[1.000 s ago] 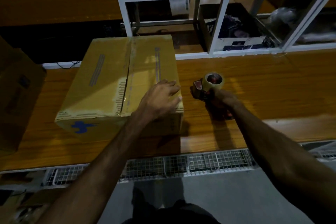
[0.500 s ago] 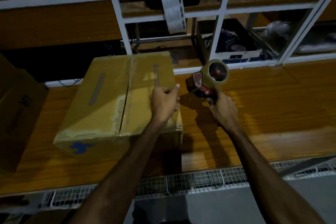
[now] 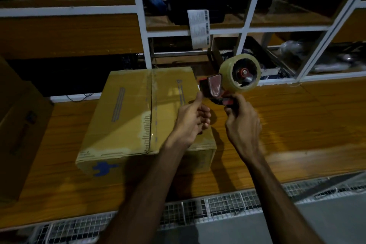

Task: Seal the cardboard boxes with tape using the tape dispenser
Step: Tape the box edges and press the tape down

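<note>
Currently the cardboard box [image 3: 146, 119] rests on the wooden bench [image 3: 297, 125], flaps closed, with clear tape visible along its centre seam; whether that strip is fresh or old cannot be determined. Judged from this, sealing of this box is either partly done or not yet begun, and a second cardboard box [image 3: 17, 125] at the left edge of the bench shows no tape that can be made out in the dim light. The right hand [image 3: 242, 123] grips the handle of the tape dispenser [image 3: 227, 83] with fingers curled round it, holding the tool raised above the bench, just beside the far right corner of the box and not touching it. The clear tape roll [image 3: 225, 69] sits on the side away from the box, and the red blade guard faces the box. The left hand [image 3: 193, 120] hovers over the right part of the box top, fingers loosely curled and thumb extended toward the dispenser mouth; whether it pinches the loose tape end cannot be told. The probable next requirement is to draw the tape end out and anchor it on the box.
</note>
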A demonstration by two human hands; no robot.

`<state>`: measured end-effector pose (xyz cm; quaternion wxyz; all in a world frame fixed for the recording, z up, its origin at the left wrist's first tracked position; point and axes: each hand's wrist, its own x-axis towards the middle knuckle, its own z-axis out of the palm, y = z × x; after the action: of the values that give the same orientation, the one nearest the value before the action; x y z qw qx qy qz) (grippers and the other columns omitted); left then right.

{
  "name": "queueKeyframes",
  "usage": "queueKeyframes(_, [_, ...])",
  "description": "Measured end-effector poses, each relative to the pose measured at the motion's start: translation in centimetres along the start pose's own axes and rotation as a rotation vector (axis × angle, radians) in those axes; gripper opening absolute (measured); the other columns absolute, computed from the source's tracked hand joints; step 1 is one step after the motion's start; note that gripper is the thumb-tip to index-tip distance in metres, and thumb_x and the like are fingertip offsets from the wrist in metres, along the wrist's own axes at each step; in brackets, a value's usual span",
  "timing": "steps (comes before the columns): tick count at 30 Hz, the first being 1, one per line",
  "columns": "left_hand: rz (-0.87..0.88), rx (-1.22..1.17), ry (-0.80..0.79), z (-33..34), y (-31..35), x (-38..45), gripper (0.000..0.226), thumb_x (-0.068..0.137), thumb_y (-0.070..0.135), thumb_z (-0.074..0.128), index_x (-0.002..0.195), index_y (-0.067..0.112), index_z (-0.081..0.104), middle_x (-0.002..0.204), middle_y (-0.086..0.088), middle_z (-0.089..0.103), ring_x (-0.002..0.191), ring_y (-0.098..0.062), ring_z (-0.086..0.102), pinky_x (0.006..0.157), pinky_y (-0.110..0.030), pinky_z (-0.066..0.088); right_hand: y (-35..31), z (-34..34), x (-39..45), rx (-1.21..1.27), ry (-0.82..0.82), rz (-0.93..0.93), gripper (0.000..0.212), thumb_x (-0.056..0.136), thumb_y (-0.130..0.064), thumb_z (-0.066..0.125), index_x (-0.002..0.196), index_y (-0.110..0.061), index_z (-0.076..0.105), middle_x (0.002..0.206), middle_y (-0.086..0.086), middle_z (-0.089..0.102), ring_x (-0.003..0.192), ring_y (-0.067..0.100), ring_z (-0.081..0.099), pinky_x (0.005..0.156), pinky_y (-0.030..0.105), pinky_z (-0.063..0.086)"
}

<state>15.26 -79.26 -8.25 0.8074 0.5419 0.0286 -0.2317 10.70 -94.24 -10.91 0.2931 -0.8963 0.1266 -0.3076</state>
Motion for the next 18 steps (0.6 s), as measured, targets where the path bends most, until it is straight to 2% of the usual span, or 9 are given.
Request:
queueKeyframes(3, [-0.012,-0.047,-0.080,-1.7,0.0,-1.1,0.042,0.101,0.046,0.062,0.088,0.005,0.064,0.077,-0.008,0.064,0.064,-0.017,0.060,0.057,-0.025,0.049,-1.3,0.4,0.0,0.031,0.021,0.013,0.043,0.099,-0.017,0.064,0.137,-0.034,0.052,0.115,0.002,0.069,0.104,0.025,0.067,0.078,0.053,0.058])
queueKeyframes(7, [-0.043,-0.185,-0.158,-3.6,0.4,-2.6,0.034,0.102,0.037,0.060,0.104,0.004,0.066,0.092,-0.009,0.071,0.077,-0.019,0.067,0.068,-0.028,0.055,-3.1,0.9,-0.3,0.054,0.056,-0.012,0.046,0.098,-0.014,0.066,0.138,-0.034,0.054,0.117,0.002,0.069,0.105,0.024,0.066,0.078,0.052,0.058])
queueKeyframes(10, [-0.047,-0.294,-0.222,-5.1,0.9,-3.6,0.023,0.104,0.019,0.055,0.113,0.002,0.068,0.105,-0.012,0.072,0.084,-0.022,0.069,0.073,-0.031,0.056,-4.4,1.3,-0.5,0.081,0.077,-0.028,0.048,0.097,-0.010,0.068,0.139,-0.029,0.057,0.119,0.005,0.069,0.107,0.026,0.065,0.079,0.050,0.057])
queueKeyframes(12, [-0.062,-0.387,-0.255,-6.1,1.3,-4.3,0.027,0.102,0.011,0.050,0.117,0.001,0.069,0.108,-0.013,0.072,0.088,-0.026,0.068,0.076,-0.035,0.056,-5.2,1.6,-0.5,0.093,0.089,-0.031,0.048,0.095,-0.007,0.069,0.138,-0.026,0.059,0.121,0.007,0.070,0.109,0.028,0.065,0.080,0.051,0.057])
queueKeyframes(16, [-0.101,-0.528,-0.298,-8.1,2.5,-5.6,0.043,0.096,0.027,0.046,0.118,-0.003,0.070,0.113,-0.020,0.068,0.090,-0.032,0.065,0.080,-0.042,0.052,-7.1,2.3,-1.1,0.119,0.105,-0.077,0.051,0.094,0.001,0.069,0.140,-0.018,0.059,0.124,0.012,0.068,0.112,0.027,0.063,0.085,0.040,0.054])
queueKeyframes(18, [-0.108,-0.515,-0.269,-8.8,3.4,-6.3,0.049,0.097,0.042,0.057,0.114,-0.002,0.070,0.110,-0.019,0.068,0.089,-0.032,0.065,0.079,-0.042,0.051,-8.2,2.8,-1.5,0.124,0.118,-0.091,0.053,0.093,0.004,0.068,0.140,-0.017,0.059,0.124,0.014,0.066,0.112,0.027,0.062,0.085,0.037,0.051])
